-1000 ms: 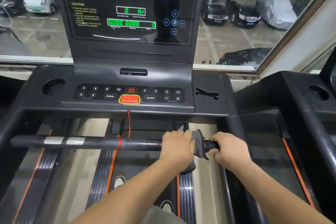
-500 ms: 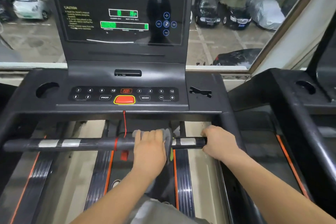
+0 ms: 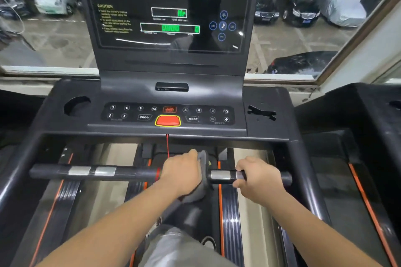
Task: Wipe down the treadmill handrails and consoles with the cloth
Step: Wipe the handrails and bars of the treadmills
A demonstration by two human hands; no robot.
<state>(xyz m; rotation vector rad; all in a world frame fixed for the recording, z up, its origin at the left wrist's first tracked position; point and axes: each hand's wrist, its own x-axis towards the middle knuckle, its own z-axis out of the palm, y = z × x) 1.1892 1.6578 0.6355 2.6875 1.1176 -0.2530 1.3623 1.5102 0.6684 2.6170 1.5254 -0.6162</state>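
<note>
One grey cloth (image 3: 202, 158) was wrapped over the front handrail (image 3: 130, 173) just right of its middle. The left hand (image 3: 182, 171) was clenched round cloth and bar together. The right hand (image 3: 260, 178) grasped the bare bar near its right end, close to the cloth but apart from it. In my judgement the cloth was light, soft and limp, and would conform readily to the round bar. It is best held bunched in the palm, because a loose fold hung below the bar and could drag. The handrail appeared rigid and fixed, and smooth enough to let the cloth slide. Count: one cloth, two hands, one front handrail, three silver contact plates (image 3: 79, 170) plainly showing, one console (image 3: 169, 97) with one display screen (image 3: 169, 6), and one red cord (image 3: 167, 145). A second treadmill (image 3: 358, 115) stood partly in view to the right.
</note>
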